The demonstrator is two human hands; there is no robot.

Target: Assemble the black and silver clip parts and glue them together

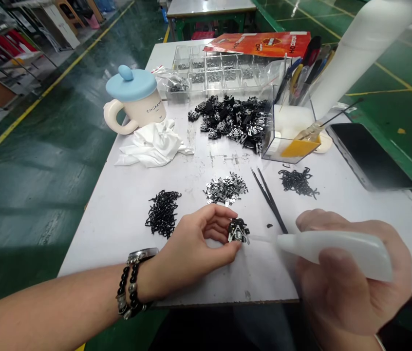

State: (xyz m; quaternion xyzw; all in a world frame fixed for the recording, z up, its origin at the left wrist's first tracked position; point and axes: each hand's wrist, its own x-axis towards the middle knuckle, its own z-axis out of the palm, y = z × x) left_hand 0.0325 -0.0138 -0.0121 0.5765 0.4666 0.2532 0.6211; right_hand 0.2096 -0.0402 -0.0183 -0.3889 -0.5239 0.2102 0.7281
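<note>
My left hand (200, 241) pinches a small black-and-silver metal part (238, 230) between thumb and fingers, just above the table. In my right hand (359, 273) lies a translucent white squeeze bottle (345, 248), tilted almost level, its thin nozzle pointing left at the part. Whether the tip touches the part I cannot tell; bottle and right hand are a little blurred. Behind the part is a heap of small silver pieces (226, 188). Black tweezers (270, 200) rest between my hands. Small black hooked pieces (162, 213) form a pile to the left, and similar black pieces (298, 182) lie at right.
Farther back sit a pile of black-and-silver assemblies (233, 119), a clear divided box (195, 90) and an orange packet (260, 44). A lidded mug (138, 105) and crumpled white tissue (157, 145) stand left. At right are a tool holder (288, 146) and a phone (370, 156).
</note>
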